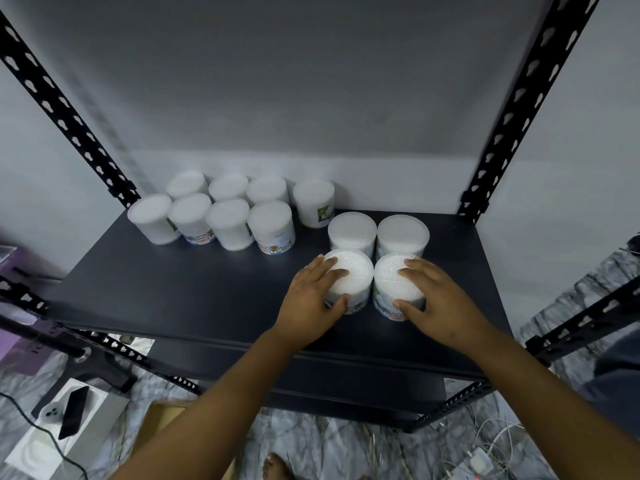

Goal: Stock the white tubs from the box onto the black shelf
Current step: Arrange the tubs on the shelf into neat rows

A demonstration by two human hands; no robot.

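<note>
Nearest the viewer, a brown cardboard box (162,424) shows only as a corner on the floor below the black shelf (180,292); its contents cannot be seen.

On the shelf's front right, the left hand (313,299) grips one white tub (353,275), fingers over the lid and thumb curled against the near wall. The right hand (438,299) grips a second tub (394,282) in the same manner. The two tubs stand just beside each other, apparently set down as a pair (both bases appear to meet the shelf, though the hands hide part of them).

Directly behind stand two more tubs (377,233), so the held pair likely forms a second row in line with them.

Further back and left, a cluster of nine tubs (228,209) is packed against the wall, presumably leaving the front free for later stock.
</note>
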